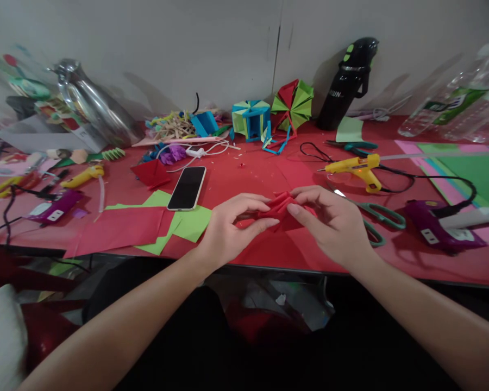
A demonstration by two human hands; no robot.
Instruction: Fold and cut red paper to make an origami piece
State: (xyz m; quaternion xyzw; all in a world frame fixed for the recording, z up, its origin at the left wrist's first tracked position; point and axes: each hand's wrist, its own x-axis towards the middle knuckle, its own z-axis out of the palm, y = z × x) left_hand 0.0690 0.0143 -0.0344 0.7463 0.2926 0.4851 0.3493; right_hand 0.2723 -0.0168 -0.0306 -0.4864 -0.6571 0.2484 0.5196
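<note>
Between my two hands is a folded piece of red paper (282, 209), held just over the front of the red table. My left hand (238, 220) pinches its left side with thumb and fingers. On the right side, my right hand (326, 220) grips the paper between thumb and fingertips. Parts of the folds are hidden behind the fingers. Green-handled scissors (385, 216) lie just right of my right hand. A phone (187, 188) lies left of my left hand, beside green paper sheets (193, 224) and red paper sheets (122, 231).
A yellow glue gun (361, 171) with a black cord lies at right, near a purple power strip (444, 225). Along the wall stand a black bottle (346, 84), a steel jug (95, 100), plastic bottles (452, 106) and folded-paper crafts (251, 120). The table edge (269, 267) runs close in front.
</note>
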